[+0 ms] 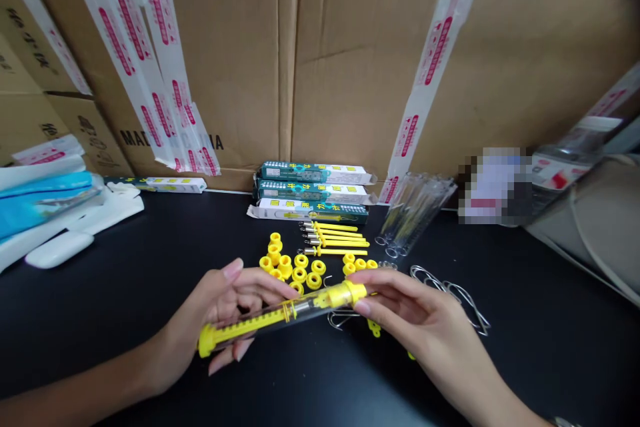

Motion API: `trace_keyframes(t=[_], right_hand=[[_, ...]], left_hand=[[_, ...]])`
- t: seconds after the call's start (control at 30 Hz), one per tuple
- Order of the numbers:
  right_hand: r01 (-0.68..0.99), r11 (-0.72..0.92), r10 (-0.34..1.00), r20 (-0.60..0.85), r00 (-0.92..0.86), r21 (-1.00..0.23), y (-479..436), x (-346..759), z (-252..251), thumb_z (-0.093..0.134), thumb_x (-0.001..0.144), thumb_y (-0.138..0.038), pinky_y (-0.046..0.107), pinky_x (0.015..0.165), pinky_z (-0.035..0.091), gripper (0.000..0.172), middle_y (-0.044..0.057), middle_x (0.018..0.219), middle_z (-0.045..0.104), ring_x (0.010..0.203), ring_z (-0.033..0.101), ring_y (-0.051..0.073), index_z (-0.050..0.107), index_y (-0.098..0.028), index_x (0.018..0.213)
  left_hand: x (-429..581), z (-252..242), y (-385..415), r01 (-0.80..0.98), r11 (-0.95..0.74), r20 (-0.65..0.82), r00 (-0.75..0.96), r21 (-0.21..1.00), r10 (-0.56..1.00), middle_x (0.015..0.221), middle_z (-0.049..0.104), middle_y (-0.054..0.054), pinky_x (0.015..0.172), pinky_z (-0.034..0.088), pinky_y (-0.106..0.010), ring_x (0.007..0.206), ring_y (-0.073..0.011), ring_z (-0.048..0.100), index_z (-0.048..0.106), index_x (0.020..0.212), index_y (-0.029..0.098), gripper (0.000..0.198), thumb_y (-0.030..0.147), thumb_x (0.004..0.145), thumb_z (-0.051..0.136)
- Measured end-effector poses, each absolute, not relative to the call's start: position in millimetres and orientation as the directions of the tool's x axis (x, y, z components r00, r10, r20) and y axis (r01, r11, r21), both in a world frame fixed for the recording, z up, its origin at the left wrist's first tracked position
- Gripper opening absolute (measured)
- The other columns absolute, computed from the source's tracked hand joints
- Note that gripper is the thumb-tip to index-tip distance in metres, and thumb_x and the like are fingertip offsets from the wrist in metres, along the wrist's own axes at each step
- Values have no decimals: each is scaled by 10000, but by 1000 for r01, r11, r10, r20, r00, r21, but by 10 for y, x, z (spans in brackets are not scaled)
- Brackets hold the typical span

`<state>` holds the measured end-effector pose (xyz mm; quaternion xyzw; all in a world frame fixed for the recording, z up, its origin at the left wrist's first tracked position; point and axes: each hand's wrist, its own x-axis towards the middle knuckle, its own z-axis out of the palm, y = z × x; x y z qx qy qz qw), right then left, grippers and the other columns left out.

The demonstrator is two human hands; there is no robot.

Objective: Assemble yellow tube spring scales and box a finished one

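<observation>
Yellow plastic and clear tubing make up the spring-scale tube [283, 315], held slantwise above the black tabletop [125, 293], low end toward the wearer's left. The left hand [230, 310] cradles the lower half, fingers curled under and around the barrel, thumb raised clear of it. The right hand [420, 317] pinches the yellow cap end between thumb and fingertips; its other fingers lie loosely bent. Printed markings on the tube are too blurred to read.

Behind the hands lie loose yellow ring caps [295, 267], a row of yellow graduated rods [335, 239] with metal tips, and a bundle of clear tubes [415, 217]. Wire hooks [455, 297] lie just beside the right hand (one partly hidden beneath it). Three green-and-white boxes [315, 192] sit against the cardboard cartons [350, 53]. At far left, white gloves [113, 203] and blue packaging [40, 197] are cut off by the frame edge; a patch at right is pixelated.
</observation>
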<state>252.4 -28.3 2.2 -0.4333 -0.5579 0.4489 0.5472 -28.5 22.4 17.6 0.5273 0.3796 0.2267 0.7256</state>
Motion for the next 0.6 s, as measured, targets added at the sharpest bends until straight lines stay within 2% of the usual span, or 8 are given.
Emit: trace_keyframes(t=[0.1,0.2,0.33,0.43,0.5,0.57,0.6], right_hand=[[10,250,968,249,-35,-968,-302,2505,25,881,792,-226,144,722,644,169,5,935,840,749,798,134,859,-297,944],[14,237,971,236,-47,-971,-315,2496,34,880,790,-215,131,710,634,176,-3,909,839,731,787,124,860,-305,939],[-8,206,977,206,-47,-978,-322,2492,45,888,783,-208,130,709,629,198,-5,920,842,732,782,120,861,-314,949],[-58,182,981,186,-54,-981,-314,2497,41,895,783,-211,137,719,628,208,-2,966,841,744,775,116,860,-321,956],[-100,169,982,176,-63,-981,-307,2504,27,903,781,-226,145,735,630,213,2,1005,839,761,772,116,859,-329,962],[-131,151,984,162,-77,-980,-308,2514,9,909,780,-257,155,746,630,213,8,1027,837,772,766,119,859,-335,972],[-140,138,985,150,-80,-980,-313,2518,-1,911,780,-276,156,745,627,214,9,1023,836,770,761,118,859,-336,978]], left_hand=[[-258,238,204,78,347,-327,568,935,755,778,742,-61,308,314,-133,389,-64,436,808,981,152,733,791,842,477],[-265,230,191,95,304,-303,563,948,769,718,716,-58,293,292,-135,394,-66,353,795,953,134,772,822,805,478],[-313,145,208,51,204,-191,617,978,763,727,687,-38,262,262,-150,385,-62,274,762,1046,147,818,859,787,452],[-331,142,199,73,99,-123,680,992,723,789,701,-32,284,244,-148,379,-50,259,752,1145,194,741,810,848,467],[-323,181,179,102,-21,-59,721,995,690,822,711,-48,367,344,-165,435,-76,376,791,1114,217,704,794,887,460],[-305,227,158,101,-165,33,754,981,656,844,714,-75,565,490,-223,615,-158,566,839,1016,219,729,808,908,423],[-297,243,150,91,-218,75,756,972,650,857,713,-84,667,519,-256,716,-201,618,848,982,219,729,801,919,415]])
